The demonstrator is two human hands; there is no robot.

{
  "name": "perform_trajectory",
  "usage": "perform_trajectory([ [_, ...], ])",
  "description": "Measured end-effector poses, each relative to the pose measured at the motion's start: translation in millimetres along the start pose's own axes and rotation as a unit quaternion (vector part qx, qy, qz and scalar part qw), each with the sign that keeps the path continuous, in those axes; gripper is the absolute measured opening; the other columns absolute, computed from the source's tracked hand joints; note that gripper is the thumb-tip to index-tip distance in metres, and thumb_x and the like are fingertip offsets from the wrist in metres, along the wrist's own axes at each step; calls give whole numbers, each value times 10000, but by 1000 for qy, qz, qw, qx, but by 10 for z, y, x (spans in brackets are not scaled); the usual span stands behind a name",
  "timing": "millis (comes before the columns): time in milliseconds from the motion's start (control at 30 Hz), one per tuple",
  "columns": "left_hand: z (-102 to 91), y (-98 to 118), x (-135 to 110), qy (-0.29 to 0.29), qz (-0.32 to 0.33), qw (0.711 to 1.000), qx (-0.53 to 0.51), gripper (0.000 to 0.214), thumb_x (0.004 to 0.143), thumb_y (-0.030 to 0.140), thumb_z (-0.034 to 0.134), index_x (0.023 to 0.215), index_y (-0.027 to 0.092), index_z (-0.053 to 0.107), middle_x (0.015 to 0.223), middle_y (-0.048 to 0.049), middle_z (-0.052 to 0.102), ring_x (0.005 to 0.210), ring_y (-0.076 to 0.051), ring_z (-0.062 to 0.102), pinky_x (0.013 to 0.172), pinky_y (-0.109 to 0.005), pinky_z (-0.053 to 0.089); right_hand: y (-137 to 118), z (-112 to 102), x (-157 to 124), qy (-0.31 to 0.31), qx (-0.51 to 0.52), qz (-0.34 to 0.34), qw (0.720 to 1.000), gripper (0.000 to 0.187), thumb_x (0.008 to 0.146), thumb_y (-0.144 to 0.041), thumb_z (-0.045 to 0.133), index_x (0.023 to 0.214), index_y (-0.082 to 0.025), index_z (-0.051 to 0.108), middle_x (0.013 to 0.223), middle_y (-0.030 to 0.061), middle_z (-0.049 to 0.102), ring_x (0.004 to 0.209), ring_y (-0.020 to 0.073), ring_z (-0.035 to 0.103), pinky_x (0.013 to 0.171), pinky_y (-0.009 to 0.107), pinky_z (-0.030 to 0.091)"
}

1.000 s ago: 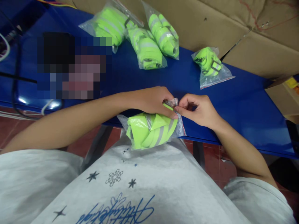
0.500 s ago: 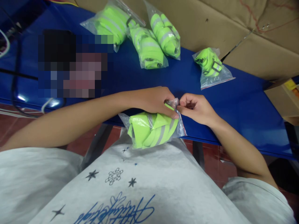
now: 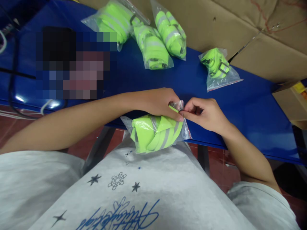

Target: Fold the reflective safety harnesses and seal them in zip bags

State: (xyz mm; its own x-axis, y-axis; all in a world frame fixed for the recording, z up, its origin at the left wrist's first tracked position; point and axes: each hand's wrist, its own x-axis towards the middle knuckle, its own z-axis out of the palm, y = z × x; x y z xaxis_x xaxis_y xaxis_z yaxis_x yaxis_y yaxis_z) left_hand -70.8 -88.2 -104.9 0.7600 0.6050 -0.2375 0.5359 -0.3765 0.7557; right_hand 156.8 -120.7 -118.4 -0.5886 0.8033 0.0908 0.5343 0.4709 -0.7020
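A clear zip bag stuffed with a folded neon-green reflective vest rests against my shirt at the near edge of the blue table. My left hand lies over the bag's top, fingers curled and pinching its open end. My right hand meets it from the right, thumb and forefinger pinched on the same bag edge by the red seal strip.
Three more bagged green vests lie at the table's far side, and a smaller bag with green straps lies to the right. Flattened brown cardboard lies behind the table. Black and white cables hang at the left edge.
Almost nothing has moved. My right hand's fingers have shifted slightly along the bag's edge while both hands keep their pinch.
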Motion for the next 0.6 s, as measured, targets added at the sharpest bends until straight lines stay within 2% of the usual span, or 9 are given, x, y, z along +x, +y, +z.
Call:
perform_trajectory([
  [133,1,-11,-6,0,4,1000,-6,369,780,507,727,701,153,661,660,6,598,627,-119,474,580,-271,262,-50,18,-19,14,-21,-16,1000,165,883,-266,728,788,-164,640,684,-34,621,591,51,508,571,204,398],
  [233,-1,-19,-6,0,6,1000,-5,352,781,497,731,724,153,683,669,5,615,632,-121,493,578,-265,272,-22,57,-9,1,45,29,999,171,853,-285,728,804,-166,615,696,-29,607,598,65,515,560,209,413],
  [367,9,-27,3,1,14,1000,-8,343,785,497,726,743,157,708,670,7,630,640,-124,521,589,-256,291,22,97,16,-19,154,87,984,203,818,-327,734,845,-166,614,733,-13,612,632,86,541,580,221,444],
  [600,23,-18,10,-3,12,1000,-2,358,784,499,715,836,150,774,685,1,634,640,-124,488,601,-265,279,-13,127,41,-21,173,132,976,246,716,-299,719,716,-180,503,670,-28,537,610,74,441,541,216,345],
])
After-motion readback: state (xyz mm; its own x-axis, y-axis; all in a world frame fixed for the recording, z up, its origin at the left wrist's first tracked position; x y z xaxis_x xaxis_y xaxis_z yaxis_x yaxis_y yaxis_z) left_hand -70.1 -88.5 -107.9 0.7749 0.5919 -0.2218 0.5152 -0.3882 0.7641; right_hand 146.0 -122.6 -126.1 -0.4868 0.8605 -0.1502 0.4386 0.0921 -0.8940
